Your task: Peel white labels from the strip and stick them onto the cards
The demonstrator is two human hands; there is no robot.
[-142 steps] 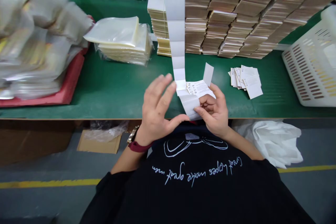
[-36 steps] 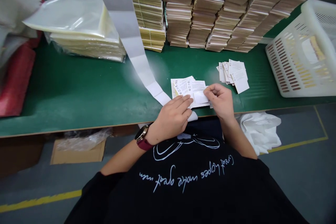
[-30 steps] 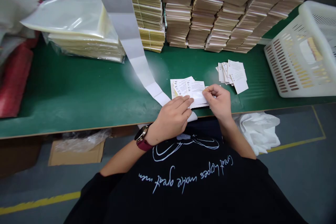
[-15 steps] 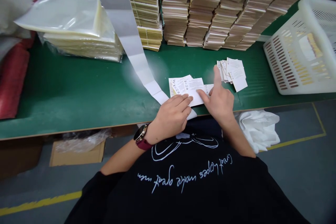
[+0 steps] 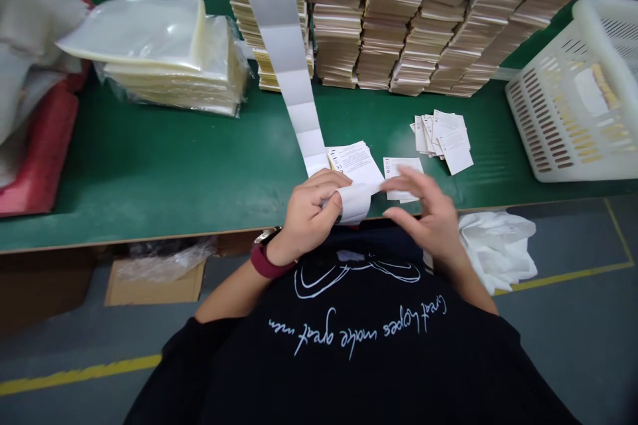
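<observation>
My left hand [image 5: 313, 214], with a watch at the wrist, grips the white label strip [image 5: 294, 73] where it curls over the fingers near the table edge. The strip runs from there up past the stacked papers. Just right of the curl, my right hand [image 5: 428, 212] has its fingers spread, slightly blurred, with the fingertips near the strip's edge. Printed white cards [image 5: 355, 161] lie overlapped beyond my left hand. A smaller group of cards [image 5: 396, 166] is partly behind my right fingers.
Fanned cards [image 5: 451, 139] lie farther right on the green table [image 5: 164, 179]. Tall paper stacks [image 5: 389, 40] line the back. A white basket [image 5: 563, 106] stands at the right, clear plastic sleeves [image 5: 164, 46] at the left. White plastic [image 5: 498, 246] hangs below the edge.
My left hand has gone from the cards to the strip, which now curls in its grip. My right hand has drawn back from the cards, fingers spread. The strip has shifted right.
</observation>
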